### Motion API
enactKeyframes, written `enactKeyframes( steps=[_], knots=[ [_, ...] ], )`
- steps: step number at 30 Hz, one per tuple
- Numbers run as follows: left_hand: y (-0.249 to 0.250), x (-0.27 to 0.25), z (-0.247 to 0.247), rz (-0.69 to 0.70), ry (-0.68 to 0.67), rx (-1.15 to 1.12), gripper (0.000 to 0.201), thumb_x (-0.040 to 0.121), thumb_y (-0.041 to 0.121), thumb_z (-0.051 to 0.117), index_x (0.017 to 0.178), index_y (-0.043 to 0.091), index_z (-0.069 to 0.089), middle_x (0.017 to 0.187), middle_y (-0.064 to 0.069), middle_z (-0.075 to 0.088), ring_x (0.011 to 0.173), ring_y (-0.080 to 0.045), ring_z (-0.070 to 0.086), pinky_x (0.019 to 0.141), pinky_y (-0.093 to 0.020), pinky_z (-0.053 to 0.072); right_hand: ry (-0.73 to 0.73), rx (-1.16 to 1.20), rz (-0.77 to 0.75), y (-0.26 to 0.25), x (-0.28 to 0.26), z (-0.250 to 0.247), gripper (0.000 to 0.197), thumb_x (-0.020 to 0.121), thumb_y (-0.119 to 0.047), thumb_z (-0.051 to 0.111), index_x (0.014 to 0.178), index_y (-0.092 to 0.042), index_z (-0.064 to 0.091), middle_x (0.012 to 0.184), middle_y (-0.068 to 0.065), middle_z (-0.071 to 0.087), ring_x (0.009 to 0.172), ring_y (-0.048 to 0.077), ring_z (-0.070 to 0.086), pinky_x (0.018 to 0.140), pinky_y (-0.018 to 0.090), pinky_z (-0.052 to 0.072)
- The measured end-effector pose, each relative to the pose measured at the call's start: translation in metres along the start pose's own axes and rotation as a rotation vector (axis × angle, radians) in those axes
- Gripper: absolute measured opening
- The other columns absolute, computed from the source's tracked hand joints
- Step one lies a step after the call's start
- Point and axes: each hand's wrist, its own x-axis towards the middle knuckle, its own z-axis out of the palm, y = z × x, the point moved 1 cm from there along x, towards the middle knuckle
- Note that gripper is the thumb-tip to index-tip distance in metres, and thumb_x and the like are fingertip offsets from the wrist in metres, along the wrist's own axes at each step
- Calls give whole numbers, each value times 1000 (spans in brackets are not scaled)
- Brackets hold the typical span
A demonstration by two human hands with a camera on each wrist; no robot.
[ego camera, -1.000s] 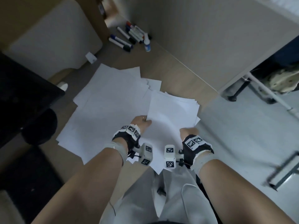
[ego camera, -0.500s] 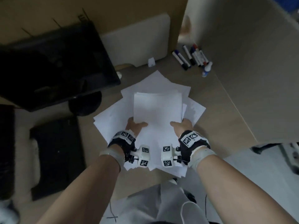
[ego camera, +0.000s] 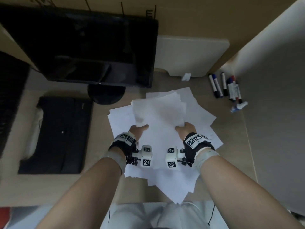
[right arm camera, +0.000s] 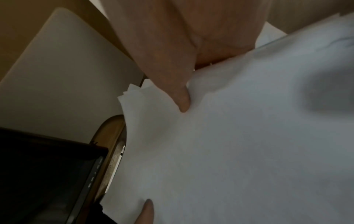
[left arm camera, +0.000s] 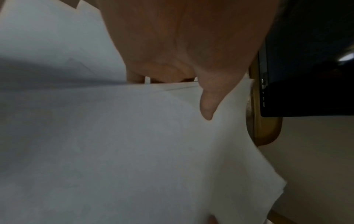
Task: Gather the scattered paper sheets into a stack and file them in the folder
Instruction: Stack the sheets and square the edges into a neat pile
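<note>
progress: maybe a third | left hand [ego camera: 137, 130] + right hand [ego camera: 185, 129] each pinching a side of the paper bundle [ego camera: 159, 113] above the tabletop [ego camera: 231, 129] | loose sheets [ego camera: 203, 118] still messy underneath | no folder spotted yet

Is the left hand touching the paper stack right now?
Touching. The left wrist view shows the left hand's thumb pressed on top of the paper stack, fingers tucked beneath its edge.

The head camera looked steeply down; both wrist cameras sat close above the loose white paper sheets [ego camera: 158, 113], sharing the black monitor [ego camera: 92, 43].
</note>
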Motion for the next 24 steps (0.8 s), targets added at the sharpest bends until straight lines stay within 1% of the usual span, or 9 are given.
enactKeyframes(
  steps=[2, 5, 7, 9, 12, 14, 19, 21, 24],
  knots=[
    [-11, 9, 11, -58, 9, -29, 73, 81, 49, 67, 135, 6, 43, 111, -16, 60, 88, -32, 61, 88, -42, 52, -20, -93, -7, -2, 15, 3, 63, 79, -42, 66, 132, -9, 52, 128, 13, 58, 105, 31, 59, 83, 32, 47],
    [-38, 39, 29, -165, 121, 107, 114, 45, 84, 64, 142, 32, 33, 145, -7, 37, 123, -39, 45, 100, -55, 43, -57, -204, 78, 17, 50, 17, 117, 49, -73, 72, 146, -20, 31, 139, 13, 46, 120, 35, 51, 97, 42, 43],
    [-32, 8, 34, -162, 225, 69, 117, 56, 76, 69, 150, 36, 14, 153, -3, 16, 136, -42, 28, 106, -57, 35, -58, -289, 143, 28, 62, 23, 150, 27, -93, 64, 147, -13, 23, 140, 14, 41, 127, 31, 44, 103, 41, 36],
    [-23, -12, 39, -174, 289, -23, 116, 65, 60, 73, 152, 24, 7, 151, -9, 16, 135, -41, 29, 107, -57, 34, -92, -259, 130, 31, 54, 21, 136, 41, -85, 70, 144, -7, 27, 141, 15, 42, 126, 28, 44, 90, 32, 32],
    [-27, -12, 48, -241, 291, -66, 123, 43, 68, 71, 145, 19, 25, 141, -13, 37, 124, -40, 43, 101, -55, 40, -255, -233, 63, 36, 56, 20, 84, 76, -48, 77, 138, -2, 44, 138, 16, 51, 116, 26, 54, 80, 27, 34],
    [-36, 1, 50, -248, 284, -101, 128, 27, 68, 73, 137, 13, 39, 132, -14, 52, 114, -38, 54, 98, -50, 46, -304, -231, 48, 38, 58, 20, 74, 79, -45, 75, 135, -4, 50, 134, 13, 57, 118, 27, 57, 85, 26, 41],
    [-35, 7, 47, -178, 200, -202, 102, 47, 60, 73, 134, 12, 53, 135, -13, 54, 118, -33, 55, 99, -40, 47, -210, -122, -58, 31, 57, 20, 62, 83, -34, 73, 134, -5, 52, 131, 9, 60, 118, 31, 58, 104, 38, 45],
    [-37, 26, 54, -209, 238, -165, 114, 28, 65, 70, 131, 17, 53, 128, -10, 57, 107, -34, 57, 94, -43, 49, -169, -85, -85, 26, 60, 9, 59, 85, -35, 69, 134, -7, 52, 133, 9, 59, 118, 31, 57, 103, 39, 45],
    [-10, 36, 65, -220, 314, -132, 107, 30, 60, 69, 122, 10, 46, 118, -11, 57, 106, -39, 57, 93, -53, 46, -85, -77, -124, 21, 74, -18, 56, 89, -36, 64, 136, -9, 50, 136, 9, 56, 121, 32, 55, 104, 41, 45]
  ],
)
